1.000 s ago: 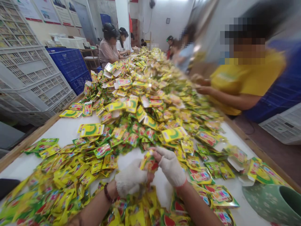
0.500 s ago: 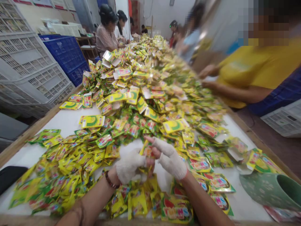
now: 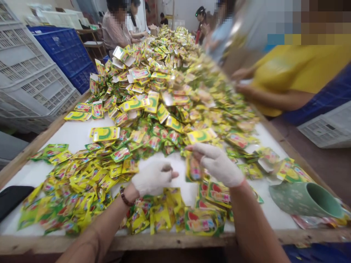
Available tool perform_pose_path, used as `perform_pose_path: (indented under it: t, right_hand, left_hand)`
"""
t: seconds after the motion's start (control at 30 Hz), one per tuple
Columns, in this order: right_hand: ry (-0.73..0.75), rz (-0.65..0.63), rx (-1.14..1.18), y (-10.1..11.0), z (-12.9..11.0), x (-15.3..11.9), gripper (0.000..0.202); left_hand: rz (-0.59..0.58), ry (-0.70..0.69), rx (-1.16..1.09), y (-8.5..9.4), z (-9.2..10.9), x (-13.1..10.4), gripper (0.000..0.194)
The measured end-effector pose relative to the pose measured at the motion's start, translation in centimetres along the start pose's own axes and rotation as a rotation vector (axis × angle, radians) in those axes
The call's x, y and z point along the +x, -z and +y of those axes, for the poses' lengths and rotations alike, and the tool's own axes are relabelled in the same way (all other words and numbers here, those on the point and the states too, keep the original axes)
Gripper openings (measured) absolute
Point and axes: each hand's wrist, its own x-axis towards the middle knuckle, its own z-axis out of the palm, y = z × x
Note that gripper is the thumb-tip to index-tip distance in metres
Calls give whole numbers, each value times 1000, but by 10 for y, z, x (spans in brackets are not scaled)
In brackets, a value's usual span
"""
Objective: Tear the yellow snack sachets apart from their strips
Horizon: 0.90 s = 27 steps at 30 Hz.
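Head view: my right hand (image 3: 216,162) pinches a packet (image 3: 194,170), long axis twelve-to-six, three o'clock from curled left hand (image 3: 154,176), contents unclear.

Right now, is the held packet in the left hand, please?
Out: the right hand holds the packet, a gap from the left hand.

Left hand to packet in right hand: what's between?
Head view: only bare white tabletop shows between the left hand and the held packet.
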Motion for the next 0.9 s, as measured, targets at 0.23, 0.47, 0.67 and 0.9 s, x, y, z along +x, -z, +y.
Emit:
perform_pose_path:
  t: [0.23, 0.47, 0.67, 0.9]
  right_hand:
    - [-58, -80, -325, 53, 4, -24, 19]
    - [-387, -176, -770, -12, 39, 15, 17]
    - [-421, -122, -828, -34, 48, 22, 27]
    - [-335, -129, -678, -43, 60, 10, 12]
  left_hand:
    - [-106, -113, 348, -11, -16, -11, 14]
    - [119, -51, -48, 1, -13, 3, 10]
    - [164, 100, -459, 8, -14, 6, 27]
    - [347, -6, -297, 15, -27, 14, 15]
